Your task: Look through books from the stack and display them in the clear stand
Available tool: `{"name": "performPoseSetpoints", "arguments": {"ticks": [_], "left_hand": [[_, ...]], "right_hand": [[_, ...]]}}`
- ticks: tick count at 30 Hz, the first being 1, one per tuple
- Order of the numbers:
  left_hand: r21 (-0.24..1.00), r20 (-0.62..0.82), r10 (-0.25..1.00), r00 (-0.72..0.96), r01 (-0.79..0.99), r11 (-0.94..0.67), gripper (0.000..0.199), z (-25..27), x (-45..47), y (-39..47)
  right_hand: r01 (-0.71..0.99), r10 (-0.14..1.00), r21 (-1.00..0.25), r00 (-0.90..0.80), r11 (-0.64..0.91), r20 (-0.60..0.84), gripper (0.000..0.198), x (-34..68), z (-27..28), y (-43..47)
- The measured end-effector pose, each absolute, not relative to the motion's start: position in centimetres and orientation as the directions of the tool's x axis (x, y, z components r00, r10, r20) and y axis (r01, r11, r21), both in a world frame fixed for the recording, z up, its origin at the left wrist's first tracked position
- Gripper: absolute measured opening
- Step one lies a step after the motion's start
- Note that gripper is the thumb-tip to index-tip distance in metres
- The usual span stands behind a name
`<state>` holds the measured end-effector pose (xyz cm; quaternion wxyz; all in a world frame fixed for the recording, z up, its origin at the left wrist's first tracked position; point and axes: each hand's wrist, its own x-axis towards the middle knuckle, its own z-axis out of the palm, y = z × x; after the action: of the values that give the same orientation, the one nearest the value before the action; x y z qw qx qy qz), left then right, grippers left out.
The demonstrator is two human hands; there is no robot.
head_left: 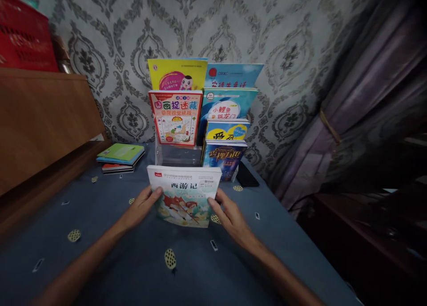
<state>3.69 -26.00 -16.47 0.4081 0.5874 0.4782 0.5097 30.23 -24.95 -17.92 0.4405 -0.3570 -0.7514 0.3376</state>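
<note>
A white and green picture-covered book [183,208] is held upright between my two hands, its front cover facing me. My left hand [146,204] grips its left edge, thumb on the cover. On the right edge, my right hand [231,212] grips it the same way. Just behind stands a clear tiered book rack [178,155] with books in two columns. Its left column shows a red-bordered book [176,119] below a yellow book [176,74]. The right column holds a dark blue book [223,157], a yellow and blue book [227,130], a teal book [230,102] and a light blue book [233,74].
A small pile of books [120,154], green on top, lies left of the rack. A black flat object [247,175] lies to its right. A wooden headboard [46,119] bounds the left, with a red basket [25,34] above. A tied curtain [313,132] hangs at right.
</note>
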Motion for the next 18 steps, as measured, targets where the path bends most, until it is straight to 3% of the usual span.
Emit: {"name": "performPoseSetpoints", "arguments": {"ticks": [5,9,12,15,18], "left_hand": [[0.939,0.118,0.987,0.110,0.311,-0.147,0.053,-14.4,2.7,-27.3],[0.955,0.094,0.987,0.131,0.268,-0.126,0.063,-14.6,2.7,-26.9],[0.940,0.219,0.964,0.151,0.230,-0.250,0.062,-15.5,2.4,-26.1],[0.816,0.366,0.868,0.336,0.333,-0.473,0.059,-16.9,1.5,-25.1],[0.697,0.338,0.781,0.525,0.418,-0.583,0.054,-18.8,0.7,-24.7]], "right_hand": [[0.146,0.821,-0.889,-0.471,0.434,0.324,0.039,30.7,-16.5,-25.5],[0.088,0.815,-0.880,-0.429,0.467,0.390,0.039,29.9,-16.5,-25.0],[0.197,0.795,-0.790,-0.347,0.580,0.497,0.036,29.6,-17.0,-23.9],[0.215,0.679,-0.655,-0.386,0.724,0.624,0.031,29.6,-17.9,-22.6],[0.194,0.598,-0.588,-0.484,0.785,0.639,0.022,29.7,-19.6,-22.1]]}}
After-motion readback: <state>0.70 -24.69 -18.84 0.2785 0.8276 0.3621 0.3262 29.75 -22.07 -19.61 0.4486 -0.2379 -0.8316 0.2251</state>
